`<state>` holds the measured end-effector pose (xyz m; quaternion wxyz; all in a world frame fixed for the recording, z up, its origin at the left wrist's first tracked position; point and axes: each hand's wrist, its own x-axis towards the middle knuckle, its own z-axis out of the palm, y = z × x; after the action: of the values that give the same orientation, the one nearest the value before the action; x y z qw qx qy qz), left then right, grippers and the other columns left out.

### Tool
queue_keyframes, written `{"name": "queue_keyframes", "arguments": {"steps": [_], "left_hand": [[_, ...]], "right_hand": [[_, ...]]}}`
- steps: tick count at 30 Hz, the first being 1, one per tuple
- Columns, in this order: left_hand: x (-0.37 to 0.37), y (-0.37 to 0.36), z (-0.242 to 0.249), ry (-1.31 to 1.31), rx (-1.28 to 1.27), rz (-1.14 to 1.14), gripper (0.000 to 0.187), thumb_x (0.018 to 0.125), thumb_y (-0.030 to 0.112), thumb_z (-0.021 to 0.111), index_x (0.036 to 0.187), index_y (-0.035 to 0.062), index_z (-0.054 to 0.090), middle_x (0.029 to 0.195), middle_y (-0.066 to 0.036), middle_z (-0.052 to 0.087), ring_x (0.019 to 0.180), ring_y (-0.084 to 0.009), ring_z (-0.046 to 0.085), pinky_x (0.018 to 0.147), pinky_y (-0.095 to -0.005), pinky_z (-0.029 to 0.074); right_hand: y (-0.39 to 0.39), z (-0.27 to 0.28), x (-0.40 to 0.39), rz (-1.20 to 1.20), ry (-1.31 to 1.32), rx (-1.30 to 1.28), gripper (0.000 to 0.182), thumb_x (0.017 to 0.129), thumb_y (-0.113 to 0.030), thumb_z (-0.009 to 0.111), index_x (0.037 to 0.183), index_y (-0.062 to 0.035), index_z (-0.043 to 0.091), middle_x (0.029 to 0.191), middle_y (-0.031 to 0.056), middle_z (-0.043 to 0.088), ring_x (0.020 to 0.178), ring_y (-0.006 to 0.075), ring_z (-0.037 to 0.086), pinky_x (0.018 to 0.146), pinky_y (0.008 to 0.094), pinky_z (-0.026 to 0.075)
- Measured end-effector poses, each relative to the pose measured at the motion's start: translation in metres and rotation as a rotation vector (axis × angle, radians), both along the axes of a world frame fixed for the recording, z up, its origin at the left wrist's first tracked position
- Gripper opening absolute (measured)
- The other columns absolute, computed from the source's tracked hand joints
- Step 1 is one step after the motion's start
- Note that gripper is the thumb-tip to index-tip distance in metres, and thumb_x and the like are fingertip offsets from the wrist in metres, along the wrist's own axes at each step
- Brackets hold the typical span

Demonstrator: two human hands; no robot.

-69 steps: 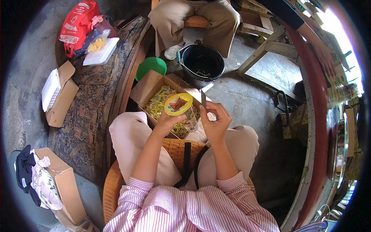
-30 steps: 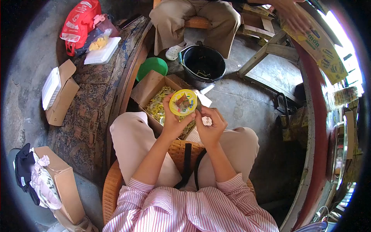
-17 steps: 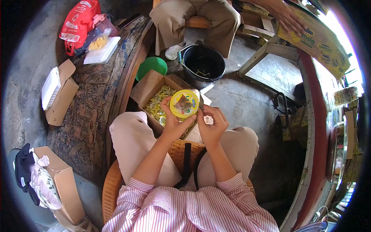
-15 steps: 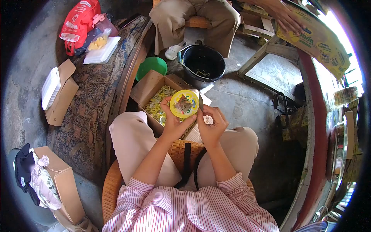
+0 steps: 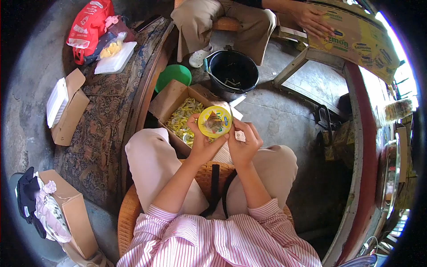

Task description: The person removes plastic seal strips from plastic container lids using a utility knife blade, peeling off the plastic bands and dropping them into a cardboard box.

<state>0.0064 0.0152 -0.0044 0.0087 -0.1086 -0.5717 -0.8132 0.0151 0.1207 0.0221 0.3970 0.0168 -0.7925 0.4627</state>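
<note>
A round plastic cup (image 5: 223,115) with a yellow printed lid is held in front of me, above the open carton. The lid's middle has a torn or cut hole, and brownish film shows there. My left hand (image 5: 201,138) is closed around the cup's near left side, thumb along its lower rim. My right hand (image 5: 244,143) is closed at the cup's right edge, pinching a thin dark blade-like tool (image 5: 231,113) that stands along the rim. The fingers hide most of this tool.
Below the cup, a cardboard box (image 5: 169,100) holds yellow and clear scraps. Beyond are a black bucket (image 5: 253,73) and a green basin (image 5: 178,76). Another person sits opposite, a hand (image 5: 313,20) on a yellow printed carton (image 5: 356,42). A patterned bench (image 5: 104,120) is at left.
The cup and both hands have shifted slightly right. The other person's hand and the yellow carton have moved left and a little down. My grip looks the same.
</note>
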Motion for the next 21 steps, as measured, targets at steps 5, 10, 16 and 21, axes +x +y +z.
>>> {"name": "queue_keyframes", "arguments": {"steps": [5,10,16,21], "left_hand": [[-0.002,-0.004,-0.005,0.055,-0.079,-0.031,0.072,0.072,-0.003,0.063,0.119,0.0157,0.011,0.121,-0.013,0.032,0.114,-0.0210,0.041,0.095,-0.0349,0.037],[-0.002,-0.006,-0.003,0.008,-0.069,-0.052,0.072,0.072,-0.002,0.064,0.118,0.0152,0.011,0.120,-0.012,0.033,0.114,-0.0208,0.041,0.095,-0.0347,0.037],[-0.001,-0.008,0.007,-0.065,-0.018,-0.081,0.069,0.070,-0.001,0.066,0.113,0.0111,0.013,0.114,-0.010,0.032,0.111,-0.0165,0.040,0.093,-0.0313,0.037],[-0.001,-0.009,0.011,-0.086,-0.009,-0.107,0.066,0.071,0.002,0.066,0.111,0.0112,0.014,0.113,-0.009,0.031,0.111,-0.0157,0.040,0.092,-0.0307,0.037]], "right_hand": [[0.001,0.001,0.000,-0.002,-0.006,0.021,0.023,0.063,0.009,0.064,0.083,-0.0018,0.064,0.069,0.0117,0.060,0.061,0.0206,0.059,0.055,0.0269,0.046],[0.004,0.000,-0.002,0.005,0.035,0.049,0.024,0.063,0.009,0.064,0.084,-0.0024,0.065,0.067,0.0111,0.060,0.059,0.0200,0.058,0.054,0.0264,0.045],[0.006,0.006,0.001,0.014,0.009,0.100,0.020,0.065,0.009,0.065,0.082,0.0008,0.065,0.072,0.0112,0.063,0.063,0.0157,0.062,0.058,0.0235,0.048],[0.004,0.006,0.000,0.009,0.038,0.091,0.022,0.065,0.009,0.065,0.084,-0.0007,0.065,0.071,0.0112,0.063,0.062,0.0169,0.061,0.057,0.0246,0.047]]}}
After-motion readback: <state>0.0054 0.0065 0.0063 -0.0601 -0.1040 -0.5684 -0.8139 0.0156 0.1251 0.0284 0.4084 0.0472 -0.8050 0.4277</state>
